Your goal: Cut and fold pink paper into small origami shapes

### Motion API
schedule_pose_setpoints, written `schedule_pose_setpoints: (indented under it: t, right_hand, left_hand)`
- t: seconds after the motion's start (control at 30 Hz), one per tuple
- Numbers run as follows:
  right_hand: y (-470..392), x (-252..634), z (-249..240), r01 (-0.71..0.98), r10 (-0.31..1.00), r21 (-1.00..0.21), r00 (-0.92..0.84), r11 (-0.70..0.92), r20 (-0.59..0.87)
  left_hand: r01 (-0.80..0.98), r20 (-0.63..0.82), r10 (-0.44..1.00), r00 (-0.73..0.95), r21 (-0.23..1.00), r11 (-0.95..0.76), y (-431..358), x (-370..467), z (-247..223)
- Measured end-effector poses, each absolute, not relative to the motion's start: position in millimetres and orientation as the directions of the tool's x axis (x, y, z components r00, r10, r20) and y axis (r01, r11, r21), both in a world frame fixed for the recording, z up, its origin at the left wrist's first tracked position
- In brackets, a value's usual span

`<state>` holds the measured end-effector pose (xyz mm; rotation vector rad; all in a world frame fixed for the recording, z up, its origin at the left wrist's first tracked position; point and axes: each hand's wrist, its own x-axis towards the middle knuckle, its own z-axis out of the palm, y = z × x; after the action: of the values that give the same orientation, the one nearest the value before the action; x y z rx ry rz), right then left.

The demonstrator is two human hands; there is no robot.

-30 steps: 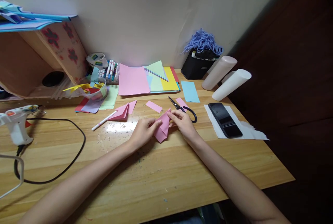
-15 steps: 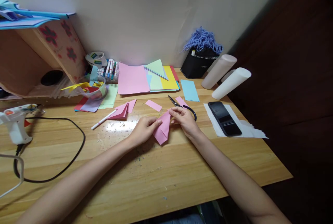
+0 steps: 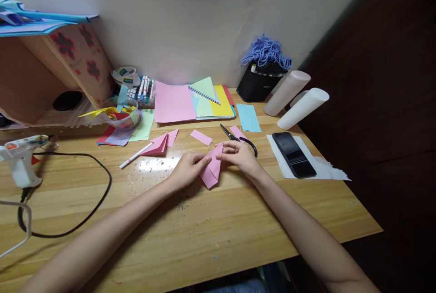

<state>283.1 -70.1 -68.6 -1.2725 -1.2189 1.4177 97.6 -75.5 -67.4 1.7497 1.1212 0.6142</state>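
A folded pink paper point(image 3: 211, 171) is held just above the wooden table, its pointed end toward me. My left hand point(image 3: 189, 169) pinches its left edge between thumb and fingers. On the right edge, near the top, the thumb and fingertips of my right hand point(image 3: 240, 156) close on the paper. Black-handled scissors point(image 3: 250, 144) lie just beyond my right hand, beside a small pink strip point(image 3: 237, 133). Another pink strip point(image 3: 201, 137) lies past the held paper. Folded pink pieces point(image 3: 160, 144) and a white pen point(image 3: 135, 156) rest to the left.
A glue gun point(image 3: 22, 161) with a looping black cable point(image 3: 108, 179) occupies the left. Coloured sheets point(image 3: 175, 102), a plastic bowl point(image 3: 131, 118) and a black pen holder point(image 3: 255, 85) stand along the wall. A phone point(image 3: 293, 155) and white rolls point(image 3: 303, 109) are right.
The thumb of my right hand has moved down and left along the paper's right edge. The held paper has shifted slightly left.
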Motion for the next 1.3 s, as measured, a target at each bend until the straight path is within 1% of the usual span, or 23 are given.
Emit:
schedule_pose_setpoints:
  t: [0.07,0.2,0.53,0.63,0.7,0.8,0.9,0.93,1.0,1.07,1.17,1.23,1.3]
  right_hand:
    - [-70.9,282.2,-65.2,0.025,0.963,-0.978,-0.171,-0.206,-0.208]
    - [-70.7,279.5,-61.8,0.035,0.967,-0.972,-0.101,-0.233,-0.235]
    - [-68.9,279.8,-73.7,0.033,0.985,-0.988,-0.080,-0.150,-0.152]
    - [-70.6,277.6,-72.6,0.028,0.957,-0.978,-0.205,-0.206,-0.207]
    - [-71.4,276.3,-71.5,0.067,0.925,-0.964,-0.272,-0.258,-0.266]
    - [-72.0,275.5,-71.1,0.095,0.922,-0.956,-0.255,-0.277,-0.292]
    - [-73.6,275.2,-71.1,0.099,0.922,-0.959,-0.262,-0.267,-0.284]
    - [-74.9,274.7,-70.9,0.107,0.917,-0.959,-0.284,-0.261,-0.282]
    - [-79.0,272.3,-70.1,0.129,0.895,-0.957,-0.340,-0.261,-0.290]
    - [-84.4,267.9,-69.1,0.142,0.867,-0.951,-0.392,-0.274,-0.309]
    - [-91.7,260.2,-68.2,0.147,0.859,-0.950,-0.406,-0.276,-0.313]
    - [-94.4,256.6,-67.9,0.172,0.880,-0.956,-0.380,-0.236,-0.286]
    - [-95.1,254.9,-67.5,0.220,0.901,-0.959,-0.356,-0.178,-0.249]
  left_hand:
    - [0.431,-0.061,0.888,0.456,0.888,-0.160,-75.2,97.3,-68.0]
    - [0.442,-0.048,0.876,0.481,0.876,-0.194,-74.8,96.9,-68.4]
    - [0.440,-0.073,0.862,0.502,0.879,-0.182,-75.2,97.5,-67.7]
    - [0.438,-0.059,0.892,0.448,0.884,-0.161,-74.8,98.0,-68.1]
    - [0.434,-0.051,0.912,0.407,0.889,-0.144,-74.0,98.0,-68.2]
    - [0.440,-0.066,0.906,0.419,0.887,-0.139,-72.8,96.8,-67.0]
    - [0.503,-0.095,0.883,0.460,0.847,-0.171,-73.6,95.0,-62.4]
    - [0.527,-0.082,0.889,0.450,0.828,-0.190,-74.5,94.8,-60.3]
    - [0.541,-0.012,0.914,0.405,0.809,-0.229,-76.5,95.4,-56.8]
    - [0.496,0.043,0.921,0.387,0.833,-0.247,-78.0,97.2,-55.3]
    - [0.393,0.031,0.919,0.393,0.898,-0.199,-77.1,99.5,-57.7]
    - [0.346,0.024,0.934,0.357,0.925,-0.156,-74.3,99.1,-60.5]
    - [0.313,0.034,0.958,0.285,0.941,-0.127,-70.2,96.7,-62.8]
